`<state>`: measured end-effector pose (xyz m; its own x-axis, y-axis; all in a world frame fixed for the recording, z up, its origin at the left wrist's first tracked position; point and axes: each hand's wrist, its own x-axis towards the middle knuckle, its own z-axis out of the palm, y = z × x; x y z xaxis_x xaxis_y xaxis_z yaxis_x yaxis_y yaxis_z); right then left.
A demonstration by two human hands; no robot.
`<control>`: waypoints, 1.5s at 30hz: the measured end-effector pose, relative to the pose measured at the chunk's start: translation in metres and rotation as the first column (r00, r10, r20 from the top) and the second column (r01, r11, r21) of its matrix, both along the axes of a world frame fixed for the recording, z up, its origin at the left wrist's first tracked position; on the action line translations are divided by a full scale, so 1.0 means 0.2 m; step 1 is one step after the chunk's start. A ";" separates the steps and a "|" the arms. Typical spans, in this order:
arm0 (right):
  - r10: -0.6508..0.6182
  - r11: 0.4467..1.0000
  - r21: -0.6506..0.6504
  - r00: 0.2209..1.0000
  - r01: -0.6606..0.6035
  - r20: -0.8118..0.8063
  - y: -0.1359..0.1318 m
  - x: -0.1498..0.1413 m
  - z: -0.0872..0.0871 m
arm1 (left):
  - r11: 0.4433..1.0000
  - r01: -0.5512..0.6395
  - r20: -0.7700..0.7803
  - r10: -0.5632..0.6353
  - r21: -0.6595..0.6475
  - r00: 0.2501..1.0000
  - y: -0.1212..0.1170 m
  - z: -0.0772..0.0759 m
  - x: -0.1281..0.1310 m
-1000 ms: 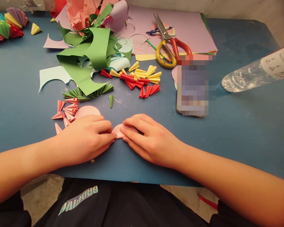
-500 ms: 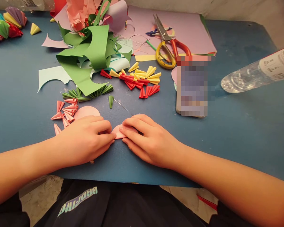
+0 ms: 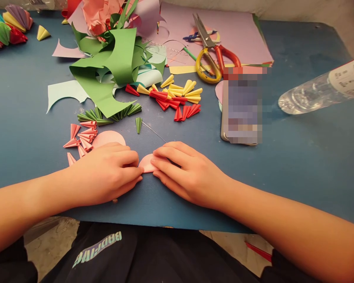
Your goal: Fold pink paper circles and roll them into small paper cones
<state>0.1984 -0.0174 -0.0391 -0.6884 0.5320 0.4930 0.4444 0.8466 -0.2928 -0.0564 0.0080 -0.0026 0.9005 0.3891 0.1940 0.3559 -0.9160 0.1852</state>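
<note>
A folded pink paper circle [image 3: 146, 162] lies on the blue table between my hands. My left hand [image 3: 115, 173] pinches its left corner with closed fingertips. The fingers of my right hand [image 3: 187, 173] press down on its right part and cover it. Behind my left hand lies a flat pink paper circle [image 3: 109, 138], partly hidden. Several pink paper cones [image 3: 87, 135] are gathered left of it. A thin needle [image 3: 153, 131] runs from beside a single green paper cone [image 3: 138, 125] toward my right hand.
Green paper scraps [image 3: 106, 78] pile up at the back. Red and yellow cones [image 3: 177, 98] lie in the middle. Scissors [image 3: 209, 59] rest on paper sheets [image 3: 238, 35]. A phone [image 3: 224, 129] and a water bottle [image 3: 306, 94] are on the right, folded paper pieces [image 3: 10, 25] back left.
My right fingers have shifted very slightly over the folded pink paper. The view has tilted a little; otherwise the things lie as before.
</note>
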 end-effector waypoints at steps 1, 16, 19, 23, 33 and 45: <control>0.001 1.000 -0.004 1.000 -0.001 0.004 0.00 0.00 0.00 | 1.000 0.001 -0.002 -0.001 -0.006 1.000 0.00 0.00 0.00; -0.014 1.000 0.004 0.998 0.014 0.054 0.00 -0.01 0.02 | 1.000 -0.011 -0.006 0.011 0.017 1.000 -0.01 0.01 0.00; -0.011 1.000 0.010 0.998 0.010 0.060 0.00 -0.01 0.02 | 1.000 -0.005 -0.017 0.005 0.029 1.000 -0.01 0.00 0.00; -0.011 1.000 0.007 0.997 0.010 0.075 0.00 -0.01 0.01 | 0.999 -0.014 -0.019 0.015 0.040 1.000 -0.02 -0.01 0.00; -0.012 1.000 -0.018 0.996 0.013 0.084 0.00 -0.01 0.01 | 0.998 -0.023 -0.017 0.024 0.066 1.000 -0.01 -0.01 0.00; -0.018 1.000 -0.011 0.995 0.020 0.102 0.00 -0.01 0.02 | 0.997 -0.008 -0.025 0.010 0.075 1.000 -0.02 -0.01 0.00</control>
